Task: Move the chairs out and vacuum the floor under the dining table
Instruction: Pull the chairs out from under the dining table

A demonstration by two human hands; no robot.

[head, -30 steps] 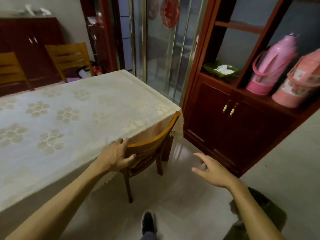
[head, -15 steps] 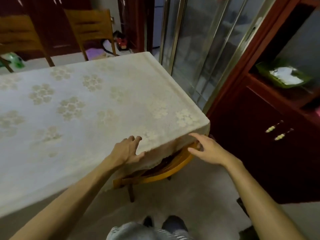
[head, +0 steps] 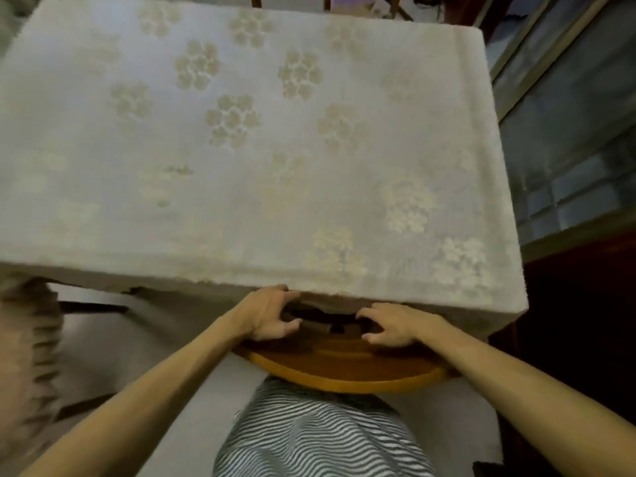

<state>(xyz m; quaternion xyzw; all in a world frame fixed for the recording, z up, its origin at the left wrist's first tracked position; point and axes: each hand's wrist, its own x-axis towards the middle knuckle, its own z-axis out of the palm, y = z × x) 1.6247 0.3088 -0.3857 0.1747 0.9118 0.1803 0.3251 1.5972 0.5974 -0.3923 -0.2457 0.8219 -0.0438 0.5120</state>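
Your left hand [head: 272, 316] and right hand [head: 395, 325] both curl around the wooden chair [head: 344, 366] back at 6 o'clock of the dining table [head: 241, 149].

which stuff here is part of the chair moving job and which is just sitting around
Part of the job:
curved orange-brown wooden chair
left hand, right hand, both at it
cream floral-clothed dining table

Just around:
glass sliding door
dark red wooden cabinet
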